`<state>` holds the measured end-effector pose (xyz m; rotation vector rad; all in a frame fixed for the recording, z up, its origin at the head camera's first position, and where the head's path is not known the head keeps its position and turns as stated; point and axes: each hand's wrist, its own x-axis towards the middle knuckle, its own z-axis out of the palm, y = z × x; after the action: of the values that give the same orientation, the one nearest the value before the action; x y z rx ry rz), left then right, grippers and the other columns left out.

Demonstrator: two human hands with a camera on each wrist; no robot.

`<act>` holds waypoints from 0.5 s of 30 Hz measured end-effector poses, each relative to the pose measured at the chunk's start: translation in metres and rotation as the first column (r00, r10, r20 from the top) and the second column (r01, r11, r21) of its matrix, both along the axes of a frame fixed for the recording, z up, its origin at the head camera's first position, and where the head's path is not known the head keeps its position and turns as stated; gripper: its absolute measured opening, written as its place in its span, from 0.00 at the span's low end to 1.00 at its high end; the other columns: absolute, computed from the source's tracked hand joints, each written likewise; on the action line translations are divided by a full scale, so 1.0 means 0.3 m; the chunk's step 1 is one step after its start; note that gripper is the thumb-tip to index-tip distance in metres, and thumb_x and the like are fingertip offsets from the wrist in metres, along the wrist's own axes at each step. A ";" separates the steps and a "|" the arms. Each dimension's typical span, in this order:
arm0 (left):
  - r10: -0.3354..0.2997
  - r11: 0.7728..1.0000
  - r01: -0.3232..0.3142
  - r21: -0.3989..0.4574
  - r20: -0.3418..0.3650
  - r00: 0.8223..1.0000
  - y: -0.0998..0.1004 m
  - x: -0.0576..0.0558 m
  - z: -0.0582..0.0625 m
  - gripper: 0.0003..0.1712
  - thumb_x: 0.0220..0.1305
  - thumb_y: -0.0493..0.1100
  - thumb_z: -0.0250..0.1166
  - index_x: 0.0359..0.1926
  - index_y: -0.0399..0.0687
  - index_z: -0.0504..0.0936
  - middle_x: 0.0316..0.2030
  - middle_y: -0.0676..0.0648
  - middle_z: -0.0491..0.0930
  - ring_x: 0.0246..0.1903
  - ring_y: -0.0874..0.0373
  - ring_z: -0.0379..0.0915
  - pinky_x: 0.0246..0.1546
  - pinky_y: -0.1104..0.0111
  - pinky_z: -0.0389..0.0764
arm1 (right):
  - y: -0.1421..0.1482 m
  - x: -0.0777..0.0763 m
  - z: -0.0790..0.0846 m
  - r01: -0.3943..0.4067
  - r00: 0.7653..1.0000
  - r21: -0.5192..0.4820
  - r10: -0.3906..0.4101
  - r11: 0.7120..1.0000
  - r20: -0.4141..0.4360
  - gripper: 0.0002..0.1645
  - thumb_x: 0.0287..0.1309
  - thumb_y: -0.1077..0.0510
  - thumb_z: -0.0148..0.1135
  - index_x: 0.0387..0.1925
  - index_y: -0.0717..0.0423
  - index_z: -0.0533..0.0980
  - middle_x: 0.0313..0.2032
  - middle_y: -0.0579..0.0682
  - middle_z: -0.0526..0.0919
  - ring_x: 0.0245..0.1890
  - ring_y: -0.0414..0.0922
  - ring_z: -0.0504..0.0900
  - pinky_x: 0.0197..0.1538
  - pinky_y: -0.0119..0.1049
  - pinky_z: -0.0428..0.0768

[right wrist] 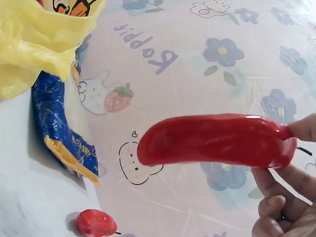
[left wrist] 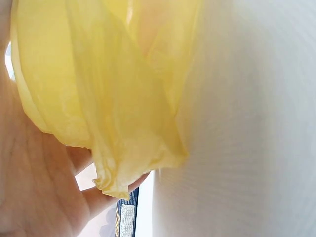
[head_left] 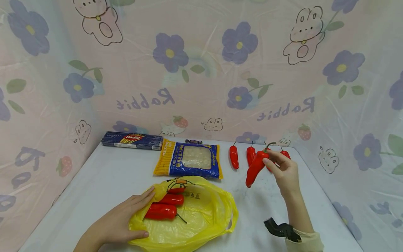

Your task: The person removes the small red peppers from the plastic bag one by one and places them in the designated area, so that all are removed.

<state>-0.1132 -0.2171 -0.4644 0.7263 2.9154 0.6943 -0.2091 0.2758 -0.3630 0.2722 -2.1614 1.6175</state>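
Observation:
My right hand point(head_left: 284, 171) pinches a red chili pepper point(head_left: 255, 168) near its stem, up above the table. The right wrist view shows this pepper point(right wrist: 212, 140) lengthwise between thumb and fingers. A yellow plastic bag point(head_left: 201, 231) lies with its mouth open at the front. Several red peppers point(head_left: 162, 211) are inside it, partly hidden by the bag's left side. My left hand point(head_left: 118, 218) rests against that side, fingers extended and thumb apart. Close up in the left wrist view, the yellow bag point(left wrist: 123, 98) covers part of the palm and fingers.
Behind the held pepper, several more red peppers point(head_left: 233, 157) lie in a row. A blue and yellow pasta packet point(head_left: 192, 159) sits behind the bag. Farther back left is a dark blue Barilla box point(head_left: 132, 140), and a small dark wrapped piece point(head_left: 193, 141) lies near the printed curtain.

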 end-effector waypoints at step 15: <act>-0.005 1.000 0.005 0.008 0.008 1.000 -0.006 -0.002 -0.004 0.60 0.56 0.79 0.67 0.82 0.57 0.65 0.83 0.58 0.56 0.69 0.53 0.71 0.59 0.46 0.84 | 0.017 -0.047 -0.074 -0.007 0.982 0.169 -0.025 0.986 0.188 0.25 0.73 0.53 0.67 0.64 0.64 0.80 0.42 0.28 0.85 0.47 0.32 0.81 0.52 0.21 0.80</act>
<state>-0.1138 -0.2190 -0.4656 0.7294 2.9046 0.7073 -0.2231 0.2808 -0.3851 0.1631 -2.4454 1.5108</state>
